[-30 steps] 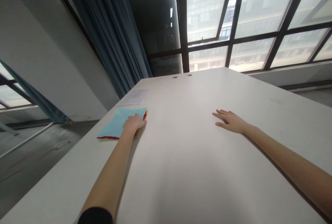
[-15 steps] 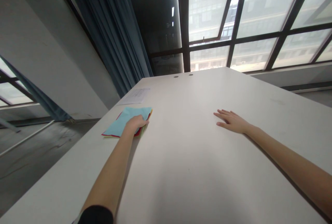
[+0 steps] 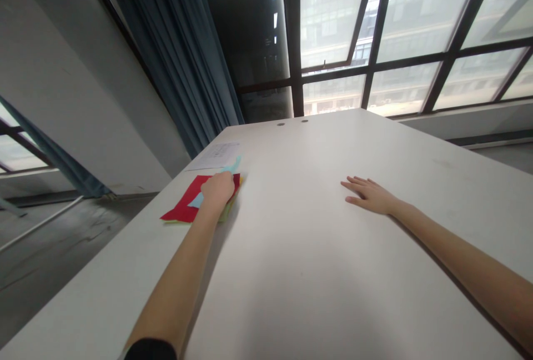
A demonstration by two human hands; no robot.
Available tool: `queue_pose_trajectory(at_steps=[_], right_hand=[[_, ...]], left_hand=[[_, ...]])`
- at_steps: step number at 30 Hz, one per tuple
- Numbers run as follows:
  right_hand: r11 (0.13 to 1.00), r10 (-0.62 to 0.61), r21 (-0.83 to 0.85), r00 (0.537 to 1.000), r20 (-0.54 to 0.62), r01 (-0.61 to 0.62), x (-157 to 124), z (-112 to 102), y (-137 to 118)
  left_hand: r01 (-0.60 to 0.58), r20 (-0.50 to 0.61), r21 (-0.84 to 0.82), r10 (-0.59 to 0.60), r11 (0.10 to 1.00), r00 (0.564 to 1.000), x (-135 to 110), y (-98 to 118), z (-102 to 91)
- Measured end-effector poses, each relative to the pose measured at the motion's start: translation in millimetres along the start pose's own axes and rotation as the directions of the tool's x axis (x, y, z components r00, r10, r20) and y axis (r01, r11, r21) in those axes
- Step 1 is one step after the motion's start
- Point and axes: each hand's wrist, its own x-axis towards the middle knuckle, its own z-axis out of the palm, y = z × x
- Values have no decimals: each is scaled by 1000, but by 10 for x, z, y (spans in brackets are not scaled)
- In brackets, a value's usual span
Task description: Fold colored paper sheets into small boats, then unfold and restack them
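Observation:
My left hand (image 3: 218,189) is closed on a light blue paper sheet (image 3: 231,168), lifted off a small stack of coloured paper. The sheet shows edge-on above and below my fingers. Under it the red sheet (image 3: 183,208) now tops the stack, with a yellow-green edge showing at its right side. The stack lies near the left edge of the white table (image 3: 316,271). My right hand (image 3: 370,194) lies flat on the table to the right, fingers stretched out, holding nothing.
A white printed sheet (image 3: 216,156) lies on the table just beyond the stack. Two small holes (image 3: 292,122) sit near the table's far edge. Dark blue curtains (image 3: 183,54) hang at the left, and large windows run behind the table.
My left hand has pinched the light blue top sheet and raised it off the stack, uncovering the red sheet beneath. My right hand has stayed put.

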Motion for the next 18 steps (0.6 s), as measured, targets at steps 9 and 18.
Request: queue_pose_trajectory(at_steps=[9, 18], right_hand=[[1000, -2, 0, 1000, -7, 2, 1, 4, 19], [980, -3, 191, 965, -261, 55, 5, -56, 3]], left_hand=[[-617, -19, 19, 617, 787, 786, -466, 1152, 263], [-739, 6, -175, 751, 651, 661, -733, 1411, 551]])
